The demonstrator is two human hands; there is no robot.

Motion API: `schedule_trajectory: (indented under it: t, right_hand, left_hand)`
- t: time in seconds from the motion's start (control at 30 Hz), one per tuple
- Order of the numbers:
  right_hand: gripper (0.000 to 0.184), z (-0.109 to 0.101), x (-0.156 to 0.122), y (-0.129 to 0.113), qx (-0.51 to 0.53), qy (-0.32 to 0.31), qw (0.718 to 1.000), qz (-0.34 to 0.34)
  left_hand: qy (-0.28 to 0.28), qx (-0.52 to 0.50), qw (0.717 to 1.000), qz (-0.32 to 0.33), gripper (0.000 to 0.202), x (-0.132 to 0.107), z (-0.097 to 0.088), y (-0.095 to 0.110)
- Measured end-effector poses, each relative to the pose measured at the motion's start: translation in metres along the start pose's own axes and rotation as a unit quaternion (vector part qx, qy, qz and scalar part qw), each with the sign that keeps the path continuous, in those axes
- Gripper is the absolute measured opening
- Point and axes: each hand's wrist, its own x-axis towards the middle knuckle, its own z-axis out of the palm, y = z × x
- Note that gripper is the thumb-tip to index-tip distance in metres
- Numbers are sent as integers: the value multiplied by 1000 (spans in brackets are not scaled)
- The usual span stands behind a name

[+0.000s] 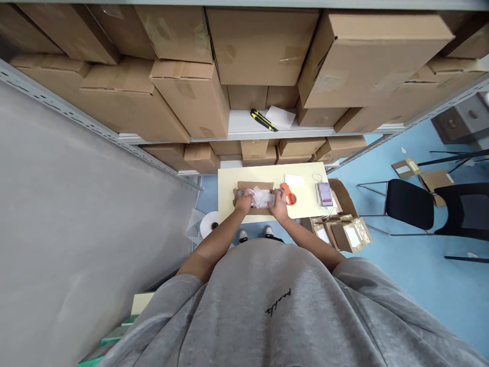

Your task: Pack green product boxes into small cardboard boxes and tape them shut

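Note:
On a pale yellow table (229, 174) lies an open cardboard box (255, 185) with its flaps spread out. Inside it is a bundle in crumpled clear and white plastic wrap (262, 197); what the plastic covers cannot be made out. My left hand (244, 202) grips the left end of this bundle, fingers curled over it. At the opposite end my right hand (279, 206) closes on the wrap, thumb toward the middle. Just beyond the right hand sits an orange tape dispenser (286, 191).
Behind the table, shelves hold many cardboard boxes (263, 46). A yellow-black box cutter (263, 120) and white paper (280, 117) lie on one shelf. A white roll (209, 224) stands on the floor at left. Cartons (346, 234) and a black chair (408, 204) are at right.

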Motion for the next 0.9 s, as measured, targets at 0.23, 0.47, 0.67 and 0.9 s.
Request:
schedule_trajectory:
  t: [0.23, 0.47, 0.67, 0.9]
  right_hand:
    - [68, 11, 9, -3, 53, -61, 994, -73]
    - [68, 6, 12, -3, -66, -168, 969, -167]
    - [61, 10, 24, -4, -109, -210, 959, -155]
    - [56, 12, 32, -1, -114, -226, 955, -152]
  left_hand:
    - [-7, 24, 997, 75, 54, -4, -9, 2]
    - [-60, 26, 989, 130, 41, 0, -11, 7]
    - [27, -9, 990, 141, 56, -13, -26, -4]
    - [214, -119, 963, -112, 59, -35, -19, -36]
